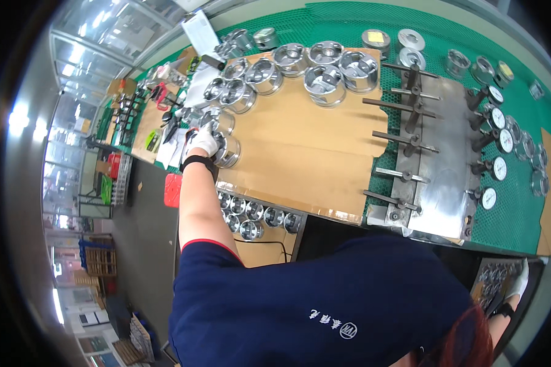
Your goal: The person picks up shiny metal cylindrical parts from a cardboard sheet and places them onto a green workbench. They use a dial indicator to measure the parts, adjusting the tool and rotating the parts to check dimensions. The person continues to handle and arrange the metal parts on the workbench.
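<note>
My left hand (pixel 201 142), in a white glove with a black wrist band, reaches out to the left end of the bench. It grips a shiny metal piston (pixel 228 151) standing on the brown cardboard sheet (pixel 300 153). A second piston (pixel 219 120) stands just behind it, touching the glove. My right hand (pixel 519 278), also in a white glove, hangs low at the far right beside a dark tray of metal parts (pixel 491 282) below the bench. Its fingers are mostly hidden, so its grip is unclear.
Several more pistons (pixel 324 76) stand in rows at the cardboard's far edge. A steel gauging fixture (pixel 441 165) with pins and round dial gauges (pixel 499 168) sits on the green mat (pixel 514 214). A lower shelf holds pistons (pixel 254 215). Tools and papers (pixel 165 122) lie at the far left.
</note>
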{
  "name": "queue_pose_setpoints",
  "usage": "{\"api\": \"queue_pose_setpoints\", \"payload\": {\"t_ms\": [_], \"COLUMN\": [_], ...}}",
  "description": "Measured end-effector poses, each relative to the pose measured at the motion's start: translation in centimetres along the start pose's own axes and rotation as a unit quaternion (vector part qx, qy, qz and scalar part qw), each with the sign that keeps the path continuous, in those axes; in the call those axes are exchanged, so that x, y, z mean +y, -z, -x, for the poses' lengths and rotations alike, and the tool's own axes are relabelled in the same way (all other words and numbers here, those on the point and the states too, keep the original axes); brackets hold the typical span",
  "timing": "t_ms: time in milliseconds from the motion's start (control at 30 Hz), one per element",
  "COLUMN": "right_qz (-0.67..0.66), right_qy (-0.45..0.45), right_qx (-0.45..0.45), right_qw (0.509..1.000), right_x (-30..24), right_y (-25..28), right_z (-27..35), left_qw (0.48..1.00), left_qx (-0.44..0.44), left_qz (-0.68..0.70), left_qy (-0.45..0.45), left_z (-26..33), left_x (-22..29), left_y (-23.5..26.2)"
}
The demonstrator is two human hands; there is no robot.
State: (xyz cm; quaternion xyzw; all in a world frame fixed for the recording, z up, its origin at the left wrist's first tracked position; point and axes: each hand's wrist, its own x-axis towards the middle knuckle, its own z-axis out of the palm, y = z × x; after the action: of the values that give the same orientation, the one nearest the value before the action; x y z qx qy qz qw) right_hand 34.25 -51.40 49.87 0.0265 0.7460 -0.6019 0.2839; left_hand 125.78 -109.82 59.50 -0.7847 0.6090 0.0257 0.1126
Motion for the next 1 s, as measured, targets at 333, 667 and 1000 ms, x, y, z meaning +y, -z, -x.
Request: {"api": "queue_pose_setpoints", "payload": {"t_ms": [333, 667, 1000], "right_qz": [0.072, 0.151, 0.167], "right_qy": [0.054, 0.231, 0.278], "right_qx": [-0.046, -0.201, -0.428], "right_qw": [0.995, 0.940, 0.843], "right_x": [-2.7, -11.7, -13.8], "right_y": [-3.9, -21.7, -31.4], "right_z": [3.2, 6.2, 15.5], "left_qw": [1.000, 0.947, 0.860], "left_qx": [-0.017, 0.056, 0.288], "left_qz": [0.013, 0.105, 0.152], "left_qy": [0.010, -0.299, -0.393], "left_z": [0.7, 14.0, 26.8], "left_x": [1.9, 14.8, 19.7], "left_y": [-0.1, -0.9, 1.5]}}
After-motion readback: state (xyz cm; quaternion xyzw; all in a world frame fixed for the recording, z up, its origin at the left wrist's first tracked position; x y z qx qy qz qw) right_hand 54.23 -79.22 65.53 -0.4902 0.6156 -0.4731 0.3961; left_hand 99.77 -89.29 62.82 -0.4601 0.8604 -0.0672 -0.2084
